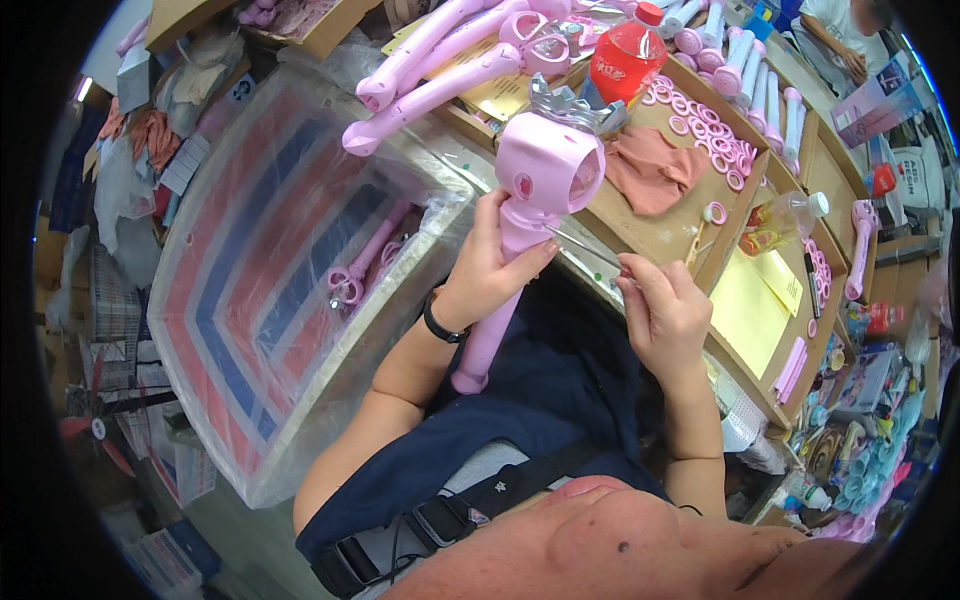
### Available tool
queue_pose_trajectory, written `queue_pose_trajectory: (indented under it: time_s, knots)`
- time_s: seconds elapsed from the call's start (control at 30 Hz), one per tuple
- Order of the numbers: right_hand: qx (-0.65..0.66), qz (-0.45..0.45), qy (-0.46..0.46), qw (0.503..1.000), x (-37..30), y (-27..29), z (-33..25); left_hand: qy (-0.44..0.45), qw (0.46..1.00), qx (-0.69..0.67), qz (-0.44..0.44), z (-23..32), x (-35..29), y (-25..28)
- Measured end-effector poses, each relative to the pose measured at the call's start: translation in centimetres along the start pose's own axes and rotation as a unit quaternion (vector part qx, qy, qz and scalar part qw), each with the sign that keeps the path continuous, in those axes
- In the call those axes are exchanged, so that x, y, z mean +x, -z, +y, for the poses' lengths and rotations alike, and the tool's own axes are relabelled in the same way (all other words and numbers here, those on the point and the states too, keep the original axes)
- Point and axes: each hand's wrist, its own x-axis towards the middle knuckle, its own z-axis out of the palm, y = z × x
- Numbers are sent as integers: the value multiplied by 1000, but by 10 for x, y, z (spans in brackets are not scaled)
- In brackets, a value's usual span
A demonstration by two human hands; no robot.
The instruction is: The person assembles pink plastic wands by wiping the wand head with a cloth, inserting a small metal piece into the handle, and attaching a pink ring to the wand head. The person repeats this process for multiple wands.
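My left hand [487,262] is wrapped round the neck of a pink plastic toy wand [525,235], just under its hollow round head. The wand leans upright, its long handle running down in front of my dark apron. A silvery crown piece [570,105] shows at the top of the head. My right hand [663,312] is closed in a pinch on a thin metal tool [588,246]. The tool's far end reaches the wand's neck near my left thumb. Its exact kind is too small to tell.
Pink wand bodies [440,85] lie at the far edge, beside a red-labelled bottle [628,60]. Pink rings [710,130] and an orange cloth [655,170] lie in a cardboard tray. On the left, a lined bin [215,290] holds another pink wand [350,280]. Yellow paper [745,310] lies right.
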Motion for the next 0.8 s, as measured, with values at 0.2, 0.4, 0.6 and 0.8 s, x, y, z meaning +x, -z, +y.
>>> queue_pose_trajectory:
  time_s: [0.2, 0.4, 0.6, 0.8]
  knots:
    - [-20, -17, 18, 999, -1, 1, -2, -69, 991, 113, 3, -2, 0, -1]
    - [62, -43, -64, 995, -3, 2, 0, -109, 971, 214, 21, -5, -5, -7]
    - [113, -73, -35, 990, -9, -3, 10, -121, 961, 247, 31, -4, -10, -11]
    - [294, -149, -203, 922, -19, -2, 17, -158, 944, 288, 36, -6, -13, -12]
